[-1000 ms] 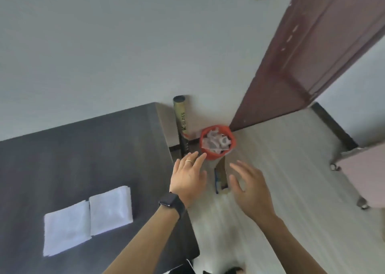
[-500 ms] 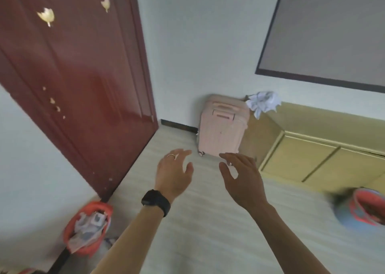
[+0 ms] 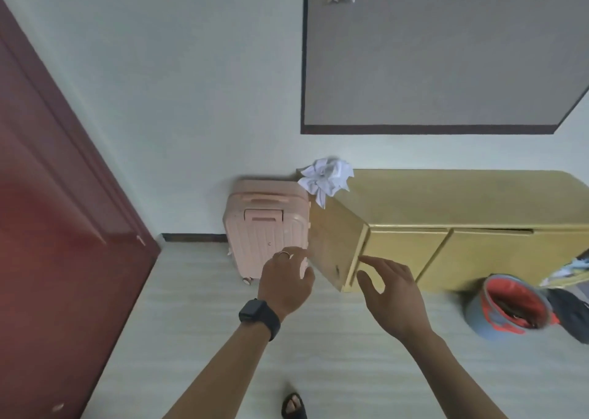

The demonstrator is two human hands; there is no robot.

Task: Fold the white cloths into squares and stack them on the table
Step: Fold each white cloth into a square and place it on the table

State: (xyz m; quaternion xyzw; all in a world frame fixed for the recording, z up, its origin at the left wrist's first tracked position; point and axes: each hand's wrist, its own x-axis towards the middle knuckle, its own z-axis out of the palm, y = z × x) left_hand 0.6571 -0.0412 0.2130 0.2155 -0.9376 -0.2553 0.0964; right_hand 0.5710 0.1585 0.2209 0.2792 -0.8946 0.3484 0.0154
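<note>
A crumpled white cloth [image 3: 326, 175] lies on the left corner of a low yellow cabinet [image 3: 446, 195], partly hanging over its edge. My left hand [image 3: 285, 280], with a ring and a black watch on the wrist, is raised in front of me, fingers loosely curled and holding nothing. My right hand [image 3: 390, 288] is beside it with fingers spread, also holding nothing. Both hands are well short of the cloth. The table and the folded cloths are out of view.
A pink suitcase [image 3: 266, 227] stands against the wall left of the cabinet. A dark red door [image 3: 57, 227] fills the left side. A grey-and-orange bucket [image 3: 510, 307] sits on the floor at right, with dark items beside it. My sandalled foot [image 3: 293, 404] shows below.
My view has swung from the dark table with two folded cloths, past the door, to the yellow cabinet. The cabinet and crumpled cloth are now closer. Both hands stay raised with nothing in them.
</note>
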